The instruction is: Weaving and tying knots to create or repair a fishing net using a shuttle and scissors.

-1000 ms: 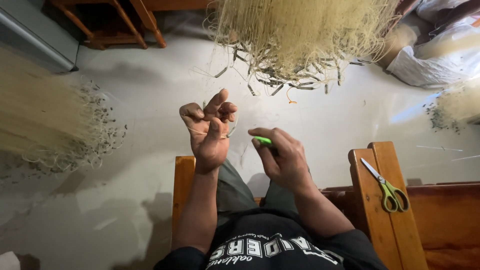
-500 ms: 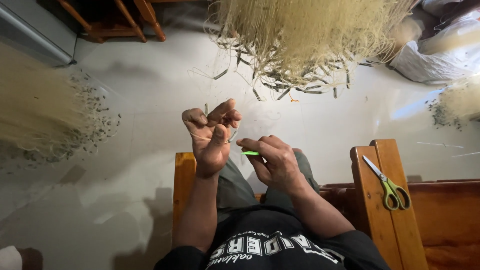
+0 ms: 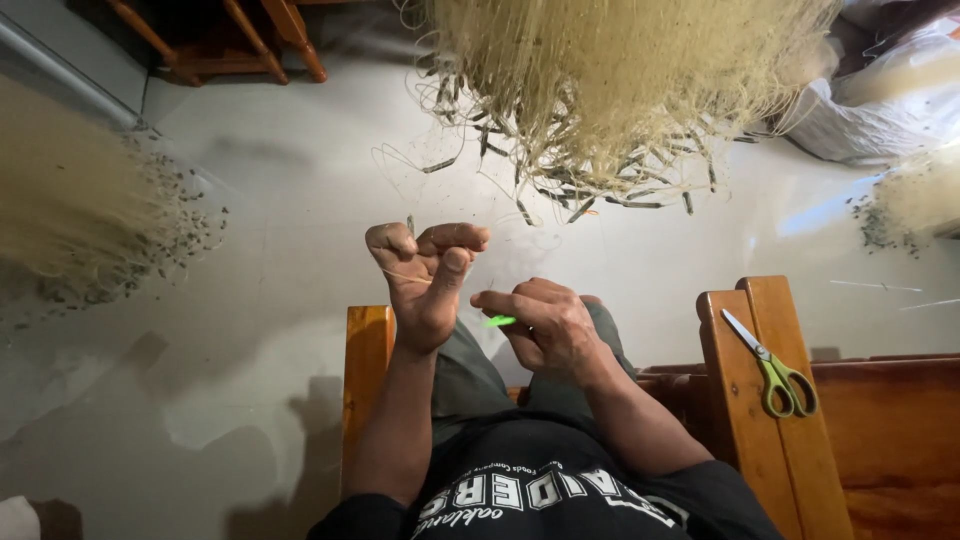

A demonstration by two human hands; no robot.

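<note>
Green tool [image 3: 498, 321]: one, small, bright green, slim; only its tip shows, jutting from the fingers of the right hand [image 3: 545, 330] toward the left hand [image 3: 425, 285]. The right hand is closed around it in a pinch grip, just beside the left hand and slightly nearer the body.

Pale strand [image 3: 405, 276]: one thin, straw-coloured thread crossing the left palm. The left hand is raised, palm toward the camera, fingers curled into a loose fist with the thumb upright, clenched on the strand. A short dark piece sticks up between its fingers; what it is cannot be told.

Wooden bench parts: two orange-brown upright slats, one [image 3: 366, 370] just below the left wrist, one [image 3: 775, 400] well to the right of the right hand.

Scissors [image 3: 772, 366]: one pair, green handles, blades closed, lying on the right-hand slat, apart from both hands.

Netting heaps: three. The largest [image 3: 620, 90], pale yellow with small dark weights along its lower edge, lies beyond both hands. A second [image 3: 75, 200] lies far left of the left hand, a third [image 3: 915, 195] far right.

White sack [image 3: 870, 110]: one, crumpled, beyond the right hand, beside the largest heap.

Wooden furniture legs [image 3: 240, 45]: red-brown, farthest, beyond the left hand.

Floor [image 3: 250, 300]: pale grey.
</note>
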